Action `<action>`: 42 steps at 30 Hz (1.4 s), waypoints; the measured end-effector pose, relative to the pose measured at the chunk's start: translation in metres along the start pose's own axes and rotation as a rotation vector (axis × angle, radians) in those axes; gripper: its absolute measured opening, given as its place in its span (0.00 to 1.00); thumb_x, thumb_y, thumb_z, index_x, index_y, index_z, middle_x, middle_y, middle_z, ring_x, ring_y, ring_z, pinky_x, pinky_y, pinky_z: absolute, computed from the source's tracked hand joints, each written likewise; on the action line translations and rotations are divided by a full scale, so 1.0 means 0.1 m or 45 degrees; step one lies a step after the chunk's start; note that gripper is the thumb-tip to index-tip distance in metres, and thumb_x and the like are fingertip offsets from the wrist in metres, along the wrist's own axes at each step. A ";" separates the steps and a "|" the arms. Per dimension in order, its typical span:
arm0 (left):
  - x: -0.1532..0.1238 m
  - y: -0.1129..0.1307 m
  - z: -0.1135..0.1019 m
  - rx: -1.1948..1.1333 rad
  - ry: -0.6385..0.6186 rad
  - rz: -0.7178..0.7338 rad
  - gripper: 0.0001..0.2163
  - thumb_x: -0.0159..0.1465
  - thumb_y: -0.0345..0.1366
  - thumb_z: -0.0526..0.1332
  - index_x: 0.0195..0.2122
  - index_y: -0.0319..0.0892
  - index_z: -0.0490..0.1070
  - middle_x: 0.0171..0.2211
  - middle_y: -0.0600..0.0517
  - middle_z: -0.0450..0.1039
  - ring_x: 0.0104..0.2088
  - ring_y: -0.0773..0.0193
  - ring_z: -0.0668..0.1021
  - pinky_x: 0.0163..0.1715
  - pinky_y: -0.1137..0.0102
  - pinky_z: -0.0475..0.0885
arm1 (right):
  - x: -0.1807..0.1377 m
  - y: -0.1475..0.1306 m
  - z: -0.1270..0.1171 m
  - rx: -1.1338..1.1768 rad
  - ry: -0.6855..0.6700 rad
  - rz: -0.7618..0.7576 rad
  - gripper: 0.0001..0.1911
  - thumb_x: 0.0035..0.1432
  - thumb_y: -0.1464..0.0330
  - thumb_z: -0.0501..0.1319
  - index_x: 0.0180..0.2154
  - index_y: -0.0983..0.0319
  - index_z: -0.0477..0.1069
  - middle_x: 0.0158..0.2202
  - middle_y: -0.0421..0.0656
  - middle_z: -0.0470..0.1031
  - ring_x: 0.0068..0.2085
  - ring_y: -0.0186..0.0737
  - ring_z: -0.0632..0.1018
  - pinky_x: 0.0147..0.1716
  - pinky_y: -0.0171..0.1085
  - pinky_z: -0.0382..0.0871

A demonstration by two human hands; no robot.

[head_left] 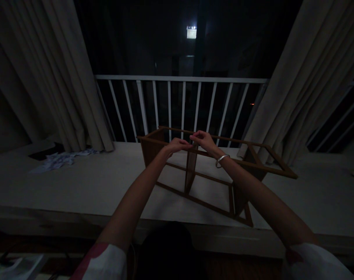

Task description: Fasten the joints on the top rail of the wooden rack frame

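Observation:
A brown wooden shelf rack (208, 199) lies on its side on the white ledge, its middle shelf (190, 171) standing on edge. Above that shelf, my left hand (177, 145) is at the upper rail with its fingers pressed together. My right hand (205, 142), with a silver bangle at the wrist, is beside it over the same rail. Its thumb and fingers are pinched together close to the left fingertips. Whatever is between the fingers of either hand is too small and dark to make out.
The white ledge (115, 186) runs under a dark window with a white railing (177, 79). Curtains hang at the left (68, 77) and right (299, 77). Crumpled pale papers (58, 160) lie on the ledge at left. The room is dim.

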State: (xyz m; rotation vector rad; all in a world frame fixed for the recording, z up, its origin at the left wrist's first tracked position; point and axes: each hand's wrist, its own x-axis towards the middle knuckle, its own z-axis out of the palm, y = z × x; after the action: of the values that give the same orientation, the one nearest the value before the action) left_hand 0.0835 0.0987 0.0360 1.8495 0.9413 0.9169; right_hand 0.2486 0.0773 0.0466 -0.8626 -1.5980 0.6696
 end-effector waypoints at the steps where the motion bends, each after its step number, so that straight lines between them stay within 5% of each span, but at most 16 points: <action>1: 0.00 0.00 0.00 -0.008 -0.001 0.001 0.17 0.41 0.43 0.65 0.29 0.37 0.74 0.26 0.51 0.71 0.29 0.68 0.70 0.33 0.71 0.61 | 0.00 0.01 0.00 -0.003 0.005 0.009 0.18 0.40 0.56 0.62 0.26 0.64 0.65 0.25 0.40 0.68 0.26 0.30 0.67 0.25 0.31 0.60; 42: 0.03 -0.04 0.04 0.002 0.088 0.030 0.15 0.40 0.44 0.65 0.23 0.36 0.71 0.21 0.54 0.68 0.24 0.72 0.66 0.26 0.74 0.58 | -0.03 -0.06 0.00 -0.043 -0.048 0.014 0.15 0.41 0.57 0.61 0.26 0.64 0.67 0.25 0.40 0.68 0.25 0.30 0.66 0.24 0.31 0.60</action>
State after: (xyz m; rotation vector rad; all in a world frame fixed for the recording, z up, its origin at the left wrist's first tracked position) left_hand 0.0875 0.1017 0.0312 1.8440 0.9637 1.0004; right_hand 0.2477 0.0711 0.0498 -0.8889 -1.6437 0.6719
